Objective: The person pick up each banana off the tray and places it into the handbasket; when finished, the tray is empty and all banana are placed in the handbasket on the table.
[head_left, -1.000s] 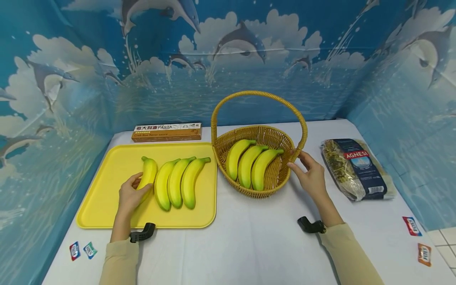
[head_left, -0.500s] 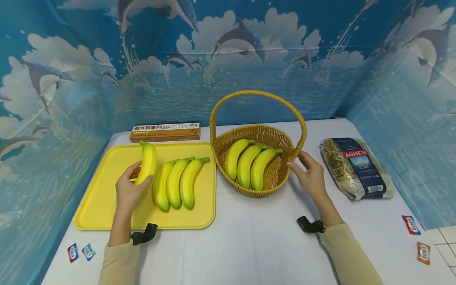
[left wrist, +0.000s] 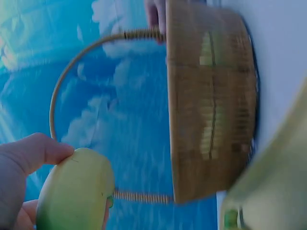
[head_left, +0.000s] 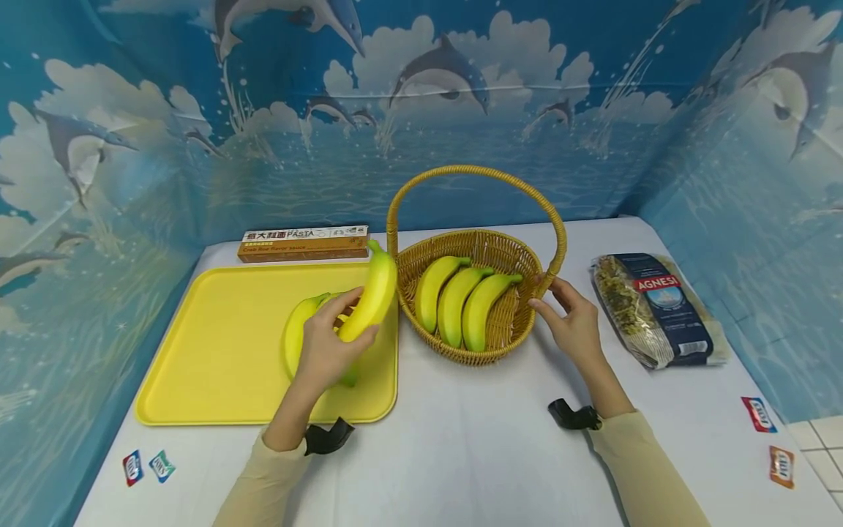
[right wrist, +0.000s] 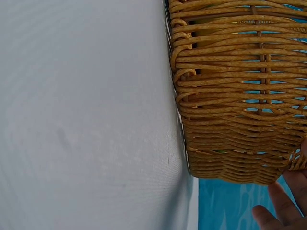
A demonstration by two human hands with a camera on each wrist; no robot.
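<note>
The left hand's (head_left: 329, 344) grip pinches a banana (head_left: 374, 289) near its lower end, thumb on one side and fingers on the other, the stem pointing up and free. That fruit hangs above the tray's right edge, tilted, just beside the basket (head_left: 461, 356) and apart from it. Holding so low probably lets the stem end swing, so a firm, level wrist should help. The stem sits close to the left foot of the handle (head_left: 476, 170); it seems wise to lift clear of the rim and come in on the near side of the arch. Inside, three bananas (head_left: 484, 311) lie side by side, stems leaning right, with bare wicker to the right of them; laying the fourth there at the same slant, and letting go only once it rests, would likely keep the row from rolling. The right hand (head_left: 574, 322) grips the rim at the handle's right foot, a good brace to keep while the fruit goes in. Farther out, bananas on the yellow tray (head_left: 217, 344) are partly hidden behind the left hand, their number hard to tell.
</note>
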